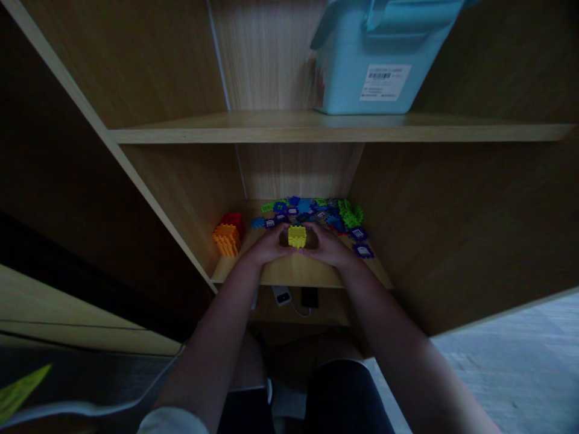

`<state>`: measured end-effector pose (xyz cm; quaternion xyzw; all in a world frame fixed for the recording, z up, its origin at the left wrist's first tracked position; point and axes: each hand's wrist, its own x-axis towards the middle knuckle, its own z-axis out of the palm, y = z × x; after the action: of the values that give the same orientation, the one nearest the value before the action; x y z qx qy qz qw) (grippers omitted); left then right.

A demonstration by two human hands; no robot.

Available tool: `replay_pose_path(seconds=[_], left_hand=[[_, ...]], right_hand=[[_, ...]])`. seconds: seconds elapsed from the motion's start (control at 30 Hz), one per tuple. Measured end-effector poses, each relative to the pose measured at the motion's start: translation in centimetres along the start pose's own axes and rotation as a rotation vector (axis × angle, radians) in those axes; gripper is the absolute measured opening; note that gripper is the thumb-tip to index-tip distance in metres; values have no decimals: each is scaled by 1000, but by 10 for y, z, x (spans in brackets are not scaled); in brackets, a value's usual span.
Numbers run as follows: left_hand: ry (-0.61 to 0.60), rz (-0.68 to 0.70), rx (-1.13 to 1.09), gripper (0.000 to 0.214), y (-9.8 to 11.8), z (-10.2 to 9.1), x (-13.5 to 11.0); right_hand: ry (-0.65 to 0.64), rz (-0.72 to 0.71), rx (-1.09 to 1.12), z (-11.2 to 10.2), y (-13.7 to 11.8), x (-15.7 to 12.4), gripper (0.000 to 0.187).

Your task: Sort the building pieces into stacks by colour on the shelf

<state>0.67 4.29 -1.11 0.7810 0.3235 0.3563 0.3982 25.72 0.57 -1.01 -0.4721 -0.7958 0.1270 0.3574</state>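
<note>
Between my two hands is a stack of yellow interlocking plastic pieces (297, 237), held over the front of the lower shelf (294, 269). My left hand (271, 242) curls its fingers and thumb round the left side of the stack. From the right, my right hand (323, 244) closes on it in the same way. Beyond my hands lies a spread of blue, purple and green interlocking pieces (305, 206). At the left stand an orange stack (227, 239) and a red stack (234, 222) of like pieces, side by side.
A light blue plastic bin (362, 72) with a white label stands on the upper shelf (271, 128). Bright green pieces (350, 214) are heaped at the right. Below the lower shelf are a white device (281, 295) with a cable and a dark box (310, 297). Wooden panels flank both sides.
</note>
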Motion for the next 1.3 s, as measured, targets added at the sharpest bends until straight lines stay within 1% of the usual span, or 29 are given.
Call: replay_pose_path(seconds=[0.2, 0.33, 0.47, 0.6, 0.7, 0.8, 0.97, 1.03, 1.17, 1.3], left_hand=[[-33, 16, -4, 67, -1, 0, 1], [-45, 34, -43, 66, -5, 1, 1], [-40, 28, -8, 66, -6, 2, 1], [-9, 25, 98, 68, 3, 1, -1], [26, 18, 208, 73, 14, 1, -10], [63, -1, 303, 75, 25, 2, -28], [147, -98, 529, 63, 38, 7, -75], [190, -95, 577, 52, 42, 10, -96], [251, -30, 632, 29, 52, 12, -138], [288, -28, 675, 26, 64, 10, -171]], right_hand=[[-62, -19, 21, -4, -6, 1, 78], [-75, -1, 33, -4, -8, 1, 77], [-76, 10, 29, -3, -8, 1, 75], [-72, 15, 45, -2, -7, 0, 76], [-68, 20, 51, -2, -7, -1, 79], [-84, 31, 53, -1, -7, -1, 81], [-117, 26, 68, 2, -15, 0, 80], [-114, 14, 65, 4, -20, -1, 81], [-111, 2, 63, 12, -32, -3, 83], [-129, -12, 92, 25, -44, -5, 86]])
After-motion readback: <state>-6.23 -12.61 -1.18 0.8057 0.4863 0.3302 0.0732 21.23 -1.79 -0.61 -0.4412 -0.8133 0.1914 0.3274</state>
